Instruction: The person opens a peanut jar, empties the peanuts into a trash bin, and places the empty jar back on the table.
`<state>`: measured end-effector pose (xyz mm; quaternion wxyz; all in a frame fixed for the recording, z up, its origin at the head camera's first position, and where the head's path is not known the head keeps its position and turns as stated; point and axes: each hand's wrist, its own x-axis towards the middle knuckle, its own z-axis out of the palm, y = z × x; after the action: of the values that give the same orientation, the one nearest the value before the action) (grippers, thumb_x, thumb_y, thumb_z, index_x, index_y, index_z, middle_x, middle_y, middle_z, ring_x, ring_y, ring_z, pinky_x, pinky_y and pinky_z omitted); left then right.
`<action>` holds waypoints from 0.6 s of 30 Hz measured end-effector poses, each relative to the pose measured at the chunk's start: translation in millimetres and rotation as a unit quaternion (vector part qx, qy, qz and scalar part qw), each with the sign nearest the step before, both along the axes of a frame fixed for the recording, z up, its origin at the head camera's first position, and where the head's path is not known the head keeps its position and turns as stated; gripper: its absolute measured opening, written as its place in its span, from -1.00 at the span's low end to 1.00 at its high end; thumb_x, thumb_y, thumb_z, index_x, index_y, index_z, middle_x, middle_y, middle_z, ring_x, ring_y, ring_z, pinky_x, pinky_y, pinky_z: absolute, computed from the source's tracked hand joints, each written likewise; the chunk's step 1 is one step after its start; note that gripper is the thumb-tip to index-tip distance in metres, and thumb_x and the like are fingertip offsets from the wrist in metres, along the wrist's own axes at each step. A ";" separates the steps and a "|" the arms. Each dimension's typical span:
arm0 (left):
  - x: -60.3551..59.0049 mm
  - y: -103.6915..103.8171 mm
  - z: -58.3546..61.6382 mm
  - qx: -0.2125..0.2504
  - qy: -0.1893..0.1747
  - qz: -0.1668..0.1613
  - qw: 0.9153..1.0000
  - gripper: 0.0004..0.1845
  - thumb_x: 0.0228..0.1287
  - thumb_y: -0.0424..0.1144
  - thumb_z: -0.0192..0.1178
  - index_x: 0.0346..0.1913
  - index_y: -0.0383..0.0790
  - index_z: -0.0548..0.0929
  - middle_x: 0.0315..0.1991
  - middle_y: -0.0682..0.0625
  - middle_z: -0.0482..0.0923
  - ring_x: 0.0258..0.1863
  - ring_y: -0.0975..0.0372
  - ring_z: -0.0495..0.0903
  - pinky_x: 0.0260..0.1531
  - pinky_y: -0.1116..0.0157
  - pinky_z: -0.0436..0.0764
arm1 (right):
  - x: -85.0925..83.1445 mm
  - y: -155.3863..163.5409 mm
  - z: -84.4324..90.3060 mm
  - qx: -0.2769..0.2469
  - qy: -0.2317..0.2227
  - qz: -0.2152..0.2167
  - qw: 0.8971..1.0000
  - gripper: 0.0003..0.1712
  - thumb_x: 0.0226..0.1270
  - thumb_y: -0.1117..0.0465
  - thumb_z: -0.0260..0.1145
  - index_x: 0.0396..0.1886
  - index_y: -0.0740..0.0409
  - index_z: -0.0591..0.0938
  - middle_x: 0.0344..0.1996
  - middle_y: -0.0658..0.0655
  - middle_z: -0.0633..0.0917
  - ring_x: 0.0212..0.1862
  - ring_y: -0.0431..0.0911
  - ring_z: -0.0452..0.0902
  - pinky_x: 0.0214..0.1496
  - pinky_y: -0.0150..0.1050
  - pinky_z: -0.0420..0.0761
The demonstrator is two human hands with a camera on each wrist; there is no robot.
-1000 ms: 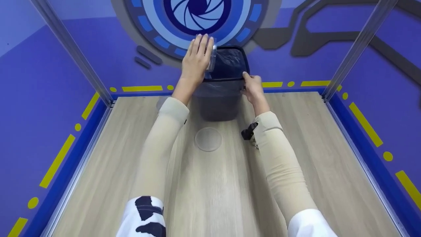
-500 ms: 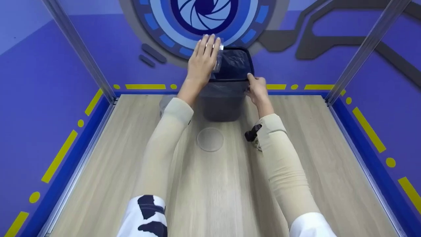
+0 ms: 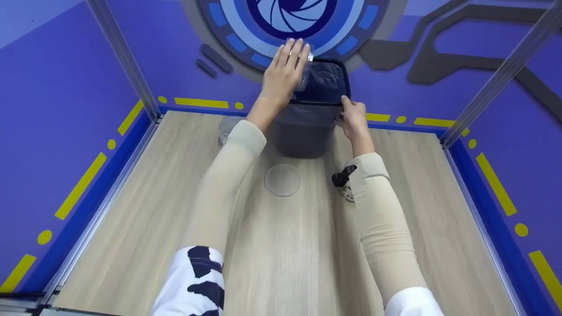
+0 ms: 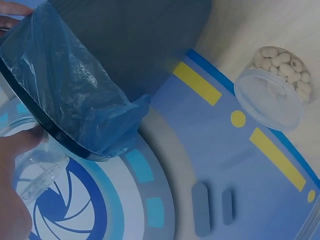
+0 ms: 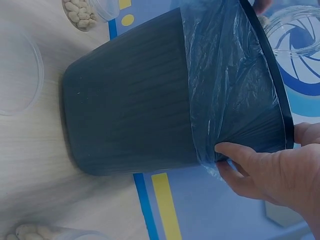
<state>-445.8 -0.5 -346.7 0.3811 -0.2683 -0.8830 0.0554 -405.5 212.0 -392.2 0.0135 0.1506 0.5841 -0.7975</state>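
Note:
My left hand (image 3: 281,81) holds a clear plastic jar (image 3: 305,74), fingers laid along its side and thumb round it in the left wrist view. The jar is tipped on its side at the rim of a dark trash bin (image 3: 305,131); no contents show in its visible part. A thin plastic bag (image 4: 75,85) lines the bin and folds down over its outside. At the bin's near right corner, my right hand (image 3: 354,118) pinches rim and bag, thumb on top and fingers below. The bin leans toward me in the head view.
A clear round lid (image 3: 283,180) lies on the wooden table (image 3: 281,245) in front of the bin. Left of the bin stands a jar of peanuts (image 4: 282,65), with a translucent lid. Another peanut jar (image 3: 348,193) is partly behind the right sleeve. A patterned wall (image 3: 210,87) rises behind.
The whole head view has shifted, so bin and hands appear a little further right. Both hands keep their hold, and the jar stays at the bin's rim.

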 end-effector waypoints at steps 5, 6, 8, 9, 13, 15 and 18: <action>0.0 2.0 -0.7 0.005 0.002 0.003 1.000 -0.32 0.38 -0.59 -0.03 0.55 -0.27 0.22 0.53 -0.22 0.22 0.53 -0.04 0.17 0.58 0.13 0.03 | 2.4 -0.3 -2.6 0.009 -0.001 -0.002 1.000 -0.28 0.64 0.11 0.01 0.60 0.33 0.04 0.46 0.30 0.24 0.42 0.12 0.33 0.49 0.04 0.34; -0.9 2.2 -0.4 0.004 0.008 0.006 1.000 -0.33 0.40 -0.59 -0.04 0.55 -0.27 0.24 0.53 -0.21 0.23 0.53 -0.04 0.18 0.58 0.13 0.04 | 2.6 -0.6 -2.7 0.010 0.001 -0.002 1.000 -0.29 0.64 0.11 0.01 0.59 0.34 0.06 0.45 0.31 0.25 0.41 0.13 0.34 0.47 0.03 0.36; -1.7 1.7 0.4 0.005 0.013 0.009 1.000 -0.35 0.42 -0.59 -0.06 0.55 -0.26 0.25 0.52 -0.20 0.25 0.53 -0.03 0.19 0.58 0.13 0.05 | 3.2 -0.9 -3.4 0.014 0.002 -0.002 1.000 -0.32 0.64 0.11 0.01 0.57 0.34 0.10 0.42 0.32 0.28 0.36 0.12 0.38 0.46 0.01 0.40; -2.1 1.2 0.3 0.003 0.013 0.009 1.000 -0.35 0.41 -0.59 -0.06 0.54 -0.27 0.25 0.52 -0.21 0.25 0.52 -0.04 0.20 0.57 0.13 0.06 | 3.3 -1.0 -3.9 0.016 0.002 -0.002 1.000 -0.33 0.64 0.10 0.01 0.56 0.35 0.12 0.39 0.32 0.30 0.33 0.11 0.40 0.45 0.00 0.41; -3.0 -0.9 0.5 -0.010 0.028 0.011 0.999 -0.35 0.42 -0.60 -0.06 0.54 -0.26 0.26 0.51 -0.20 0.26 0.52 -0.02 0.21 0.57 0.14 0.09 | 3.3 -0.8 -5.0 0.022 -0.001 -0.007 1.000 -0.34 0.64 0.10 0.01 0.55 0.33 0.14 0.25 0.26 0.37 0.20 0.04 0.44 0.44 -0.01 0.43; -3.1 -1.8 0.4 -0.012 0.035 0.008 0.999 -0.35 0.40 -0.60 -0.03 0.53 -0.27 0.27 0.50 -0.21 0.28 0.51 -0.03 0.22 0.56 0.14 0.09 | 2.7 -0.7 -5.0 0.019 0.001 -0.009 1.000 -0.36 0.64 0.10 0.01 0.52 0.34 0.17 0.11 0.21 0.40 0.07 0.00 0.46 0.41 -0.02 0.45; -3.7 -2.7 2.1 -0.005 0.047 0.004 0.999 -0.35 0.40 -0.60 -0.06 0.53 -0.26 0.28 0.50 -0.20 0.29 0.50 -0.02 0.23 0.57 0.14 0.09 | 1.5 -1.6 -3.1 0.012 0.007 -0.012 1.000 -0.41 0.64 0.11 0.02 0.46 0.36 0.22 -0.03 0.16 0.40 -0.02 -0.01 0.44 0.37 0.02 0.46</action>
<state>-449.5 -3.2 -344.7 0.4210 -0.2638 -0.8647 0.0740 -404.0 210.4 -395.3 -0.0022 0.1526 0.5920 -0.7913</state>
